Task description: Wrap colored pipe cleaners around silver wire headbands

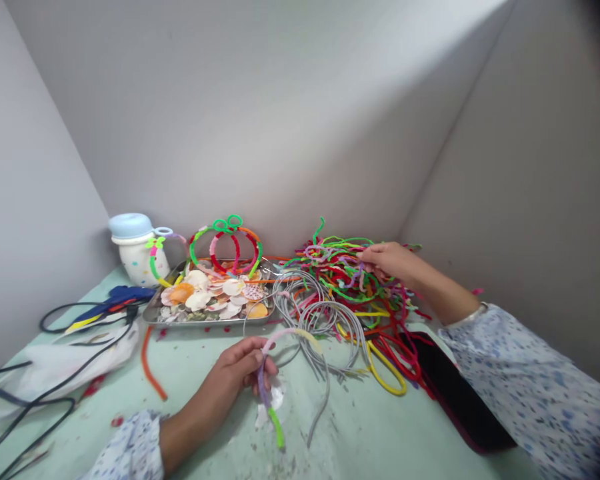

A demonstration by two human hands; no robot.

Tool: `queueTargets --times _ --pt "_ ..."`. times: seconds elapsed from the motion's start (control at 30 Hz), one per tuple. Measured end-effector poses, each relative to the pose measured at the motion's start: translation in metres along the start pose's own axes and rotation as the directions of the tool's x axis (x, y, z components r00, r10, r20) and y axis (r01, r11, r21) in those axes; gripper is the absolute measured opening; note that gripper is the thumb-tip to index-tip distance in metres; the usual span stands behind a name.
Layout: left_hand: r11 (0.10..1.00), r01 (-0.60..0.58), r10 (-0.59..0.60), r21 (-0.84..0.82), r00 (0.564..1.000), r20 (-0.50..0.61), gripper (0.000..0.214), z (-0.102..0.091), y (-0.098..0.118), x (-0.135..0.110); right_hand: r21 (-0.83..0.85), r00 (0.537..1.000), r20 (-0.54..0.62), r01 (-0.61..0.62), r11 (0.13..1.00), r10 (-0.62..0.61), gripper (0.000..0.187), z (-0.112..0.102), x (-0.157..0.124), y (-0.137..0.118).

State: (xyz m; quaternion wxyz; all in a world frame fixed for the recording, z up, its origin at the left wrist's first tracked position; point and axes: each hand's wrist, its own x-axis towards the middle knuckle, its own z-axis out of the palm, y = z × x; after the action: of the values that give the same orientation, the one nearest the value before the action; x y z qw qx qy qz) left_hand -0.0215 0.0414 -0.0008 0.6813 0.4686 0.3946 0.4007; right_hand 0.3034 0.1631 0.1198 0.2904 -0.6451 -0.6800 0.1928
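Observation:
My left hand (pixel 240 370) is closed around a headband (pixel 287 337) partly wrapped in pastel pipe cleaners, with a purple and green stem hanging below my fingers. My right hand (pixel 387 259) reaches into a tangled heap of coloured pipe cleaners (pixel 353 277) at the back right, its fingers pinched on strands there. Several bare grey headbands (pixel 315 313) lie between the two hands.
A metal tray (pixel 153 315) holds seashells, with finished wrapped hoops (pixel 226 245) leaning behind it. A white jar with a blue lid (pixel 133 247) stands at the back left. A glue gun (pixel 115 300) and black cords lie left. A dark phone (pixel 455 393) rests right. An orange stem (pixel 150 367) lies loose.

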Motion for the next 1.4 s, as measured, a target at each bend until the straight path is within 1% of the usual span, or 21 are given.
queueTargets --times 0.13,0.2,0.27,0.33,0.47,0.63,0.73,0.83,0.97,1.07,1.17,1.23,1.3,1.4 --pt "1.0 0.011 -0.011 0.003 1.0 0.005 0.02 0.0 0.0 0.0 -0.173 1.0 -0.015 0.013 0.985 -0.015 0.015 0.004 0.006 0.009" --pt "1.0 0.009 -0.01 0.013 1.0 0.006 0.02 0.0 0.0 0.0 -0.237 0.999 0.0 0.05 0.97 -0.052 0.014 0.008 0.009 0.012" --pt "1.0 0.009 -0.009 0.021 1.0 0.005 0.02 0.0 0.0 0.0 -0.285 0.995 0.034 0.097 0.954 -0.091 0.02 0.011 0.01 0.014" --pt "1.0 0.013 -0.013 0.022 1.0 0.004 0.02 0.0 0.0 0.0 -0.32 0.99 0.065 0.141 0.937 -0.127 0.022 0.014 0.01 0.014" --pt "1.0 0.011 -0.011 0.019 1.0 0.004 0.021 0.001 0.001 0.001 -0.374 0.978 0.091 0.208 0.904 -0.187 0.016 0.015 0.009 0.015" --pt "0.999 -0.001 0.001 0.032 1.0 0.012 0.021 0.001 0.0 0.001 -0.423 0.965 0.108 0.264 0.867 -0.241 0.018 0.017 0.01 0.019" --pt "0.999 0.003 -0.004 0.036 1.0 0.016 0.021 0.0 0.0 -0.001 -0.438 0.959 0.105 0.284 0.853 -0.265 0.014 0.02 0.011 0.021" --pt "0.999 -0.002 0.001 0.043 1.0 0.015 0.022 0.001 0.001 -0.003 -0.442 0.959 0.047 0.27 0.855 -0.278 0.012 0.015 0.013 0.019" --pt "0.999 0.0 -0.001 0.046 1.0 0.018 0.022 0.001 0.002 -0.002 -0.434 0.959 -0.091 0.206 0.877 -0.27 0.018 -0.003 0.012 0.015" --pt "0.999 0.008 -0.009 0.042 1.0 0.02 0.021 0.001 0.002 -0.001 -0.419 0.947 -0.194 0.156 0.895 -0.255 0.021 -0.014 0.01 0.014" --pt "0.997 0.012 -0.013 0.07 1.0 0.009 0.022 0.002 0.003 0.0 -0.386 0.928 -0.287 0.115 0.915 -0.238 0.022 -0.021 0.009 0.015" --pt "0.993 0.011 -0.011 0.116 1.0 -0.003 0.024 0.004 0.004 0.0 -0.32 0.912 -0.347 0.105 0.942 -0.22 0.02 -0.024 0.01 0.016" --pt "0.985 0.003 -0.001 0.173 1.0 -0.014 0.029 0.008 0.006 -0.001 -0.257 0.896 -0.391 0.111 0.96 -0.208 0.017 -0.027 0.012 0.017" --pt "0.969 -0.025 0.031 0.247 0.999 -0.017 0.035 0.012 0.007 -0.003 -0.168 0.857 -0.471 0.147 0.975 -0.21 0.016 -0.031 0.015 0.017"
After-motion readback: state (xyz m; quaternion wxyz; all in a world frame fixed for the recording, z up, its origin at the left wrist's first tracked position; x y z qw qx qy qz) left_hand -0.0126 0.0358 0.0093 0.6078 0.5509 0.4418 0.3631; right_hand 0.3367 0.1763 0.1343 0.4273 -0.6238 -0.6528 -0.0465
